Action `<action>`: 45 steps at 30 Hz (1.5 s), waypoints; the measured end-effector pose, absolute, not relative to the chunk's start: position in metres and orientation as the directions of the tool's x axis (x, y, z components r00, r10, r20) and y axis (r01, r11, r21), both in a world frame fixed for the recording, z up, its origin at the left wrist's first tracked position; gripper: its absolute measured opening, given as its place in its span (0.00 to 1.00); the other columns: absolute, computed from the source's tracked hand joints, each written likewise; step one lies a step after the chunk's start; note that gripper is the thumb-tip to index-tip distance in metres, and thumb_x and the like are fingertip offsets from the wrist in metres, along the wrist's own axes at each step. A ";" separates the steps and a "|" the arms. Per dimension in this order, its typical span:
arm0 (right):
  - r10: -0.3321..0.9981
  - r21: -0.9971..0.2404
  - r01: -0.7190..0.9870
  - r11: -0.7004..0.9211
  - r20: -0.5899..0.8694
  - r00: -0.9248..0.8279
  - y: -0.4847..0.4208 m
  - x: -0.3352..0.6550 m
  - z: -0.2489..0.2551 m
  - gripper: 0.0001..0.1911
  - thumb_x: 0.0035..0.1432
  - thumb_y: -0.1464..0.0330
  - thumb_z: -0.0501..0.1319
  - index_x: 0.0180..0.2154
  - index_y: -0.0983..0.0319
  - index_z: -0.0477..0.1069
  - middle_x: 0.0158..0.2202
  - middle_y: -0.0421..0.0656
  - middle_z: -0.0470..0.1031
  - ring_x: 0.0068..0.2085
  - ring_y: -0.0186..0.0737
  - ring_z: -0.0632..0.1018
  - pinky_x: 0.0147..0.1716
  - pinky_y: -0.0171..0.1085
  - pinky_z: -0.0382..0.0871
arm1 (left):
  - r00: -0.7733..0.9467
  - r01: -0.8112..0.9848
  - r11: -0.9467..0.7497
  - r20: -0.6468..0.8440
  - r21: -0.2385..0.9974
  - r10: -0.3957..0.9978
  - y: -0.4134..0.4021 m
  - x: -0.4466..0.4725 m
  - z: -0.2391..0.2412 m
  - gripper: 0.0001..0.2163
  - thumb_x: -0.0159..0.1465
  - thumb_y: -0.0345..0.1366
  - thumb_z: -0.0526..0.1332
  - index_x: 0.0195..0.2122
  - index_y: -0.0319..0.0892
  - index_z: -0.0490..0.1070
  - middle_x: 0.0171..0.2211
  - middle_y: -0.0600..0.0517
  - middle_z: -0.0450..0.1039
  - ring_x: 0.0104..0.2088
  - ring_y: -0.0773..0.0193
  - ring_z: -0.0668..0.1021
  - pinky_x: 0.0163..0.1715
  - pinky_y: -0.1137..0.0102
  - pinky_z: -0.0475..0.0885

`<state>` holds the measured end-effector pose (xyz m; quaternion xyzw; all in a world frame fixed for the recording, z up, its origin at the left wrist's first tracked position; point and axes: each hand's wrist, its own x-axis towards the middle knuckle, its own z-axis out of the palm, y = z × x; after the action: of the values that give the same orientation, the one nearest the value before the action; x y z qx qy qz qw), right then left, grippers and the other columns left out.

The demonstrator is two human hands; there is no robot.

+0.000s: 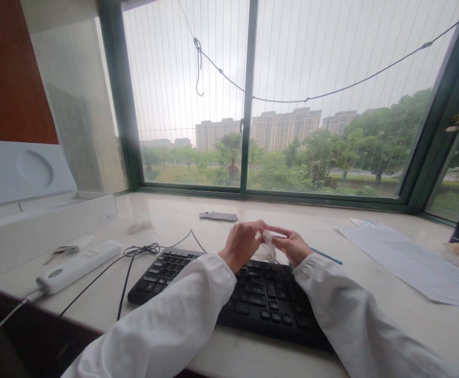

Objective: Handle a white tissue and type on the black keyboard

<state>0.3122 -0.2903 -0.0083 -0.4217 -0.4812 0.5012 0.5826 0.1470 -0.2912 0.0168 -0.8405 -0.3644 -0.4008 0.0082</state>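
My left hand (pixel 242 242) and my right hand (pixel 292 245) meet above the far edge of a black keyboard (pixel 253 296). Together they pinch a small crumpled white tissue (pixel 267 247) between their fingertips. The tissue hangs down toward the keys. Both arms wear white sleeves. The keyboard lies on a pale stone windowsill desk (pixel 174 220), and its black cable (pixel 142 251) coils off to the left.
A long white device (pixel 77 265) with a cord lies at the left, beside an open white box (pixel 44 220). A small grey strip (pixel 218 216) and a crumpled wrapper (pixel 139 224) lie farther back. Paper sheets (pixel 414 262) and a blue pen (pixel 326 255) lie at the right. The window stands close behind.
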 end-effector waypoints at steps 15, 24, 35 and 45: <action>0.979 -0.916 -0.354 0.187 0.203 -0.008 -0.289 0.309 -0.008 0.23 0.35 0.58 0.76 0.35 0.61 0.79 0.33 0.44 0.82 0.35 0.41 0.80 0.35 0.37 0.73 | 0.394 0.643 -0.742 0.749 0.189 0.533 -0.300 0.147 0.024 0.09 0.68 0.40 0.57 0.47 0.51 0.73 0.40 0.54 0.80 0.38 0.62 0.81 0.32 0.73 0.68; 0.980 -0.910 -0.367 0.194 0.197 0.031 -0.291 0.312 -0.006 0.25 0.30 0.60 0.77 0.35 0.59 0.79 0.34 0.44 0.82 0.37 0.44 0.80 0.40 0.40 0.73 | 0.452 0.666 -0.733 0.707 0.138 0.544 -0.301 0.147 0.023 0.12 0.68 0.36 0.55 0.53 0.50 0.67 0.37 0.53 0.79 0.34 0.61 0.80 0.30 0.72 0.68; 0.981 -0.919 -0.347 0.186 0.154 0.116 -0.286 0.311 -0.008 0.24 0.25 0.66 0.78 0.32 0.62 0.79 0.30 0.45 0.82 0.33 0.45 0.81 0.38 0.40 0.76 | 0.436 0.724 -0.680 0.688 0.114 0.580 -0.304 0.144 0.026 0.13 0.66 0.40 0.61 0.51 0.53 0.68 0.41 0.57 0.80 0.39 0.61 0.81 0.30 0.73 0.66; 0.969 -0.936 -0.290 0.199 0.143 0.202 -0.279 0.320 -0.014 0.28 0.17 0.61 0.79 0.24 0.61 0.70 0.24 0.42 0.80 0.27 0.39 0.79 0.29 0.34 0.72 | 0.441 0.719 -0.681 0.667 0.137 0.600 -0.299 0.142 0.025 0.08 0.66 0.43 0.60 0.41 0.50 0.77 0.38 0.54 0.80 0.36 0.61 0.80 0.29 0.72 0.65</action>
<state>0.3204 -0.2795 -0.0145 -0.4128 -0.4109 0.4798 0.6561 0.1425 -0.2989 0.0253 -0.8448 -0.3905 -0.3562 0.0833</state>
